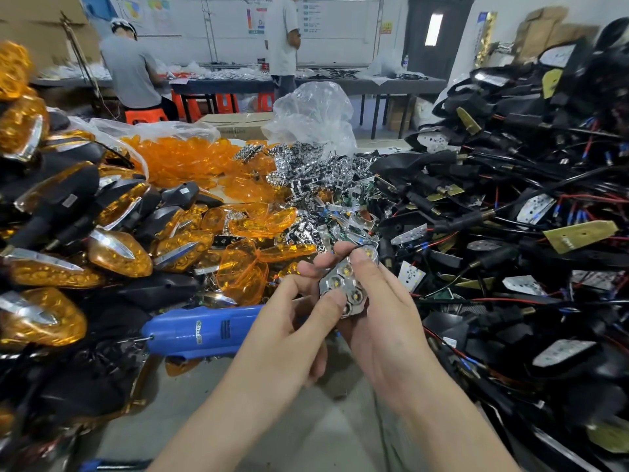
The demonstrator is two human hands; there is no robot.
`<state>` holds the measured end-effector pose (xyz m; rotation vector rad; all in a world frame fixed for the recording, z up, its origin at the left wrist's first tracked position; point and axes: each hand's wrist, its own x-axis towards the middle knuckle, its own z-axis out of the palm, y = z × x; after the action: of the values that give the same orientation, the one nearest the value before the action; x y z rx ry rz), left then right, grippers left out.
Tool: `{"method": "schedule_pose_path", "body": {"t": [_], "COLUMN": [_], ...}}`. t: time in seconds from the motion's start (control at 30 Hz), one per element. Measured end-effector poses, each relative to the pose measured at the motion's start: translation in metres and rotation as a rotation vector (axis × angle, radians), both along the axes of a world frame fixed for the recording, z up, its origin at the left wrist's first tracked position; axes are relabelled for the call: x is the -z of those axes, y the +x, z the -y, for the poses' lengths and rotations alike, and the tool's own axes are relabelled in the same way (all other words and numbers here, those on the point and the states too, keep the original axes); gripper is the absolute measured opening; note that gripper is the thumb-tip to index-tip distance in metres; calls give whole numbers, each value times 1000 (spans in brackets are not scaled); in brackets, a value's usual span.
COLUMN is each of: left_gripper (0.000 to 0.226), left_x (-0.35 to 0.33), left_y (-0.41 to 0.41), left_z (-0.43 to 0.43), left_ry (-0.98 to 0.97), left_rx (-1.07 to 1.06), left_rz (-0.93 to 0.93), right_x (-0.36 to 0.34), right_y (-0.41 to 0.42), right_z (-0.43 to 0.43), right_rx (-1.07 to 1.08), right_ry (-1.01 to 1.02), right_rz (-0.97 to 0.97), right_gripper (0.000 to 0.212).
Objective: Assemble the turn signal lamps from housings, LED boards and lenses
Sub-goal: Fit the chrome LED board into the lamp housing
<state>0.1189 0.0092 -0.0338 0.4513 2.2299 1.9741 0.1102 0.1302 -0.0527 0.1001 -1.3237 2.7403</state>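
Note:
Both hands hold one chrome reflector piece (343,284) with several LEDs showing in its cups, in the middle of the view above the table. My left hand (299,321) pinches its lower end with thumb and fingers. My right hand (377,311) grips it from the right, thumb on its top face. Loose orange lenses (190,161) are heaped at centre left. A heap of chrome reflectors and LED boards (323,185) lies behind the hands. Black housings with wires (510,206) pile up on the right. Finished lamps with orange lenses (115,253) are stacked on the left.
A blue electric screwdriver (200,332) lies on the table left of my hands. A clear plastic bag (316,110) stands behind the reflector heap. Two people work at tables at the back of the room. Grey table surface (272,420) shows under my forearms.

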Motion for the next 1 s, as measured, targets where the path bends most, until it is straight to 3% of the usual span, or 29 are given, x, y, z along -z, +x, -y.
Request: {"method": "schedule_pose_path", "body": {"t": [0.2,0.4,0.5,0.63,0.8,1.0], "left_gripper": [27,31,47,53,33,33], "left_x": [6,12,14,17,14,0], "left_y": [-2,-3,-3,0,1,2], "left_z": [11,12,11,9,6,4], "left_ry": [-183,-527,-579,-627,-395,-39], "left_rx": [63,35,-12,-57,41,125], "left_rz": [-68,-359,-505,-554,-362,20], "right_x": [-5,-14,-16,-16,-20,-19], "right_y": [-5,-5,-4,-4,-1,0], "right_z": [-8,-31,-35,-34,-34,-34], "right_rx": [105,276,287,266,211,150], "right_ry": [-53,-187,-226,-263,-298,-396], "right_rz": [-11,-81,-99,-97,-106,-139], "right_gripper": [22,18,15,14,14,16]}}
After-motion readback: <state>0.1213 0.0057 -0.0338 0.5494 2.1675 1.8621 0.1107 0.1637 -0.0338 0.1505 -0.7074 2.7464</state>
